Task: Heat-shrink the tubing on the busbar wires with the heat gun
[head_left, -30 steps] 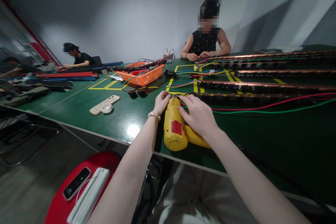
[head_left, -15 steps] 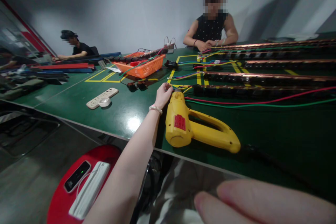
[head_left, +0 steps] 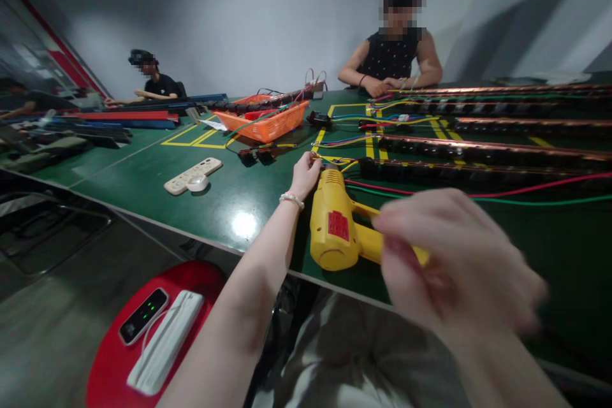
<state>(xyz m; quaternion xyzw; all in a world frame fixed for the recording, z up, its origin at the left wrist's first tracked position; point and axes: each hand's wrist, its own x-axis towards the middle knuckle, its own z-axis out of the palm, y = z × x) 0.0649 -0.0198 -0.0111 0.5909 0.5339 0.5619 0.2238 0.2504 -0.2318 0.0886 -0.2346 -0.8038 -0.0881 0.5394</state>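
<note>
Right hand [head_left: 456, 255] has risen before the heat gun [head_left: 337, 229] (can't tell its grip or left hand's [head_left: 306, 175]).

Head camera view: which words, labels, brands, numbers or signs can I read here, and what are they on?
No text can be read for certain.
Red label on the yellow heat gun: print too small and blurred.
Black-faced device on the red stool: green lit marks and pale print, too small to read.

Your table [head_left: 268, 201] has a glossy surface — near its front edge, a smooth plastic heat gun [head_left: 335, 233]; toward its far edge, a perforated plastic basket [head_left: 282, 123].
</note>
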